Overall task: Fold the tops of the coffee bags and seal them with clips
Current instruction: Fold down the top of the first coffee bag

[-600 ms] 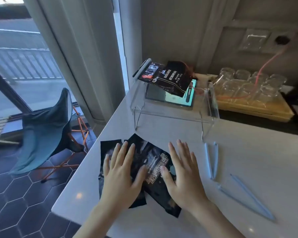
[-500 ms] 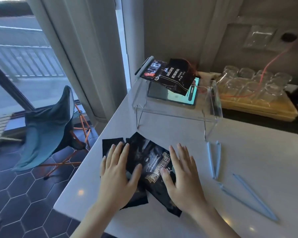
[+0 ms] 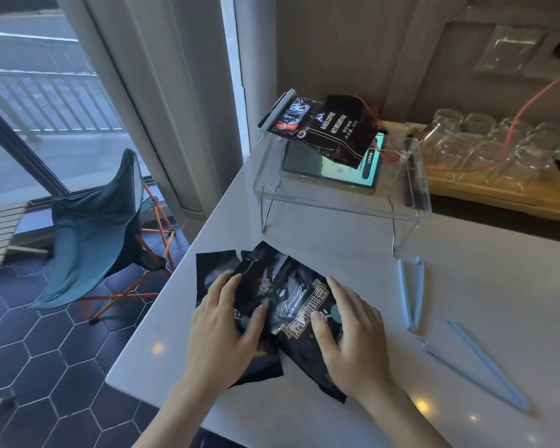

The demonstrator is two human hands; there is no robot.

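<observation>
I have both hands on the top bag (image 3: 291, 305), near the counter's (image 3: 466, 286) left edge. My left hand (image 3: 222, 331) curls its fingers over the bag's left side, thumb pressing the glossy face; my right hand (image 3: 353, 337) lies flatter, thumb on the print, fingers bent over the right side. I judge this steadies the bag before folding its top. It is crinkly black foil, lying on a second bag (image 3: 210, 270). Two slim blue clips (image 3: 413, 292) lie right of it, another clip (image 3: 485, 370) nearer. Sealed bags (image 3: 324, 127) sit far, on a clear stand (image 3: 343, 205).
</observation>
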